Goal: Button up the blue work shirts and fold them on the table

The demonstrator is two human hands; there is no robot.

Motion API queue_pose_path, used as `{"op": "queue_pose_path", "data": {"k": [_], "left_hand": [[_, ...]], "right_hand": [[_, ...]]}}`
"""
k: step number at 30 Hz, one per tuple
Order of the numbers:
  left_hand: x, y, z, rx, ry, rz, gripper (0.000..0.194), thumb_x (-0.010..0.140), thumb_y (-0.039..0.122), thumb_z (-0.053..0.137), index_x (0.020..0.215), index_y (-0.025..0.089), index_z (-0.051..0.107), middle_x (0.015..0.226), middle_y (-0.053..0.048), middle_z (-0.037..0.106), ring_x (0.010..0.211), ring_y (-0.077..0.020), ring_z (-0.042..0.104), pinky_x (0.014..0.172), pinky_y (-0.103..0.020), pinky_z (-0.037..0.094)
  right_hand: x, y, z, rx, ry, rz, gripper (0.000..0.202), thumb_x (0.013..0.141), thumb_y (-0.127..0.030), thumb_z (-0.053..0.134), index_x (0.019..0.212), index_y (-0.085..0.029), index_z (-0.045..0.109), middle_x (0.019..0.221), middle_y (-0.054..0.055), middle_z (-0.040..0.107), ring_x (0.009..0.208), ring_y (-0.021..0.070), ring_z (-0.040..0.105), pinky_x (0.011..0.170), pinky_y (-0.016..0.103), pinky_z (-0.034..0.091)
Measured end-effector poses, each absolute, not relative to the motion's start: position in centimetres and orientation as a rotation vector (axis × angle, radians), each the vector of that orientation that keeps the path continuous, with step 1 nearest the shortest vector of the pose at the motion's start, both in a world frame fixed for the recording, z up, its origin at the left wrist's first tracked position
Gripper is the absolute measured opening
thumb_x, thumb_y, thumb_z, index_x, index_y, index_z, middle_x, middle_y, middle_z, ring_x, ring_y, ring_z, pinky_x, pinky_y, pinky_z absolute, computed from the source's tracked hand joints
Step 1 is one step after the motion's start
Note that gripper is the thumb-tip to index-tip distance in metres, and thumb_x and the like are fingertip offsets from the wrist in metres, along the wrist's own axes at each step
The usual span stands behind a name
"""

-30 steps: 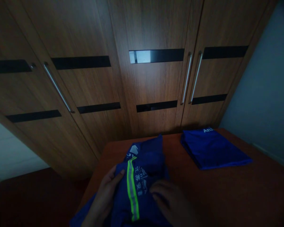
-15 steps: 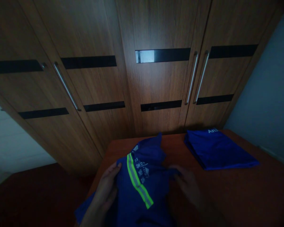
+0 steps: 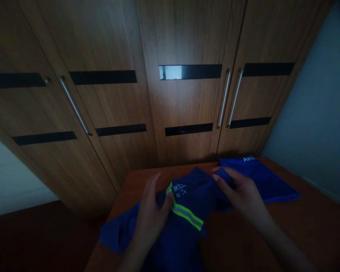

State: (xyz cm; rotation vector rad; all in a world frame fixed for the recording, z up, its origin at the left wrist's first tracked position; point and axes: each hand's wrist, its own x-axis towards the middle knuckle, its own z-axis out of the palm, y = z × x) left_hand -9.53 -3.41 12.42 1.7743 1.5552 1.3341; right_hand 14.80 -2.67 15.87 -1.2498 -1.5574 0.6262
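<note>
A dark blue work jacket with a yellow-green and grey reflective strip and white lettering lies bunched over the near part of the table. My right hand pinches a raised fold of its cloth between thumb and fingers. On the other side, my left hand has its fingers stretched and apart from the thumb, which rests on the jacket by the strip's upper end. One sleeve of the jacket spreads out left of my left wrist. The lower part of the jacket is dark and runs out of view.
Behind my right hand, a folded bright blue garment with white letters lies on the reddish-brown table. Wooden wardrobe doors with metal handles stand behind the table. A pale wall is at the right.
My right hand has risen and moved right, lifting a fold of the jacket. My left hand has moved up and right, its fingers now spread. The reflective strip has swung flatter.
</note>
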Motion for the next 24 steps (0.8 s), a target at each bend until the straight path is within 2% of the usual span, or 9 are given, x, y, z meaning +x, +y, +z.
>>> {"op": "queue_pose_path", "data": {"k": [3,5,8,11,14,17,19,21,24], "left_hand": [[-7.3,-5.7,14.5,2.178,1.421,1.178,0.074,0.078,0.026,0.064,0.142,0.031,0.028,0.146,-0.006,0.039,0.135,-0.0254,0.034,0.11,-0.05,0.029],[-6.3,-6.2,15.2,2.285,1.367,1.123,0.08,0.076,0.02,0.064,0.144,0.033,0.024,0.146,-0.006,0.039,0.134,-0.0263,0.036,0.108,-0.051,0.032],[-6.8,-5.6,15.2,2.2,1.422,1.171,0.07,0.078,0.014,0.057,0.141,0.035,0.034,0.142,-0.004,0.046,0.128,-0.0269,0.044,0.104,-0.048,0.038],[-9.4,-4.6,14.8,2.037,1.549,1.248,0.055,0.08,0.022,0.058,0.132,0.035,0.049,0.135,-0.004,0.053,0.121,-0.0287,0.052,0.102,-0.043,0.041],[-12.8,-4.3,14.3,2.066,1.836,1.193,0.046,0.081,0.036,0.058,0.127,0.033,0.056,0.133,-0.005,0.053,0.116,-0.0297,0.054,0.097,-0.041,0.045],[-15.8,-4.5,13.9,2.115,2.178,0.96,0.037,0.085,0.044,0.05,0.117,0.028,0.061,0.136,-0.006,0.05,0.111,-0.0291,0.057,0.089,-0.039,0.049],[-17.4,-4.7,13.6,2.112,2.302,0.734,0.035,0.088,0.044,0.044,0.109,0.025,0.063,0.135,-0.008,0.051,0.105,-0.0286,0.06,0.085,-0.039,0.05],[-18.5,-4.8,13.2,2.11,2.327,0.527,0.033,0.088,0.042,0.042,0.103,0.023,0.064,0.123,-0.009,0.06,0.099,-0.0284,0.063,0.084,-0.04,0.049],[-19.4,-4.6,12.2,2.173,2.271,0.359,0.029,0.087,0.034,0.044,0.102,0.021,0.064,0.108,-0.011,0.067,0.097,-0.029,0.063,0.085,-0.041,0.047]], "right_hand": [[11.4,-2.6,17.6,-1.119,-1.772,0.638,0.033,0.084,-0.033,0.059,0.116,-0.027,0.06,0.102,0.001,0.068,0.089,0.0164,0.064,0.082,0.03,0.049],[9.4,-2.2,18.2,-0.968,-1.807,0.825,0.039,0.085,-0.028,0.057,0.124,-0.028,0.053,0.097,0.0,0.069,0.084,0.0142,0.064,0.078,0.028,0.05],[7.6,-1.4,18.0,-0.779,-1.734,1.116,0.048,0.085,-0.028,0.056,0.132,-0.027,0.043,0.08,-0.004,0.066,0.072,0.0113,0.062,0.067,0.024,0.05],[7.5,-0.3,16.2,-0.705,-1.625,1.197,0.05,0.085,-0.033,0.057,0.132,-0.025,0.041,0.088,-0.002,0.067,0.084,0.0129,0.064,0.079,0.029,0.05],[8.5,0.9,12.9,-0.804,-1.553,1.055,0.039,0.086,-0.035,0.055,0.123,-0.023,0.049,0.104,0.004,0.067,0.102,0.0168,0.062,0.094,0.036,0.046],[10.1,1.9,8.4,-1.021,-1.551,0.89,0.036,0.085,-0.038,0.054,0.119,-0.022,0.054,0.115,0.008,0.065,0.109,0.0205,0.059,0.099,0.041,0.043],[11.0,2.3,5.5,-1.149,-1.595,0.786,0.039,0.084,-0.039,0.055,0.119,-0.022,0.055,0.122,0.009,0.061,0.115,0.0224,0.056,0.102,0.043,0.041],[11.7,2.2,2.9,-1.25,-1.616,0.664,0.039,0.084,-0.041,0.055,0.117,-0.022,0.056,0.124,0.009,0.059,0.118,0.0237,0.053,0.104,0.044,0.039],[12.1,1.4,0.2,-1.361,-1.545,0.486,0.036,0.086,-0.045,0.05,0.11,-0.019,0.059,0.117,0.011,0.061,0.112,0.0249,0.055,0.1,0.044,0.042]]}}
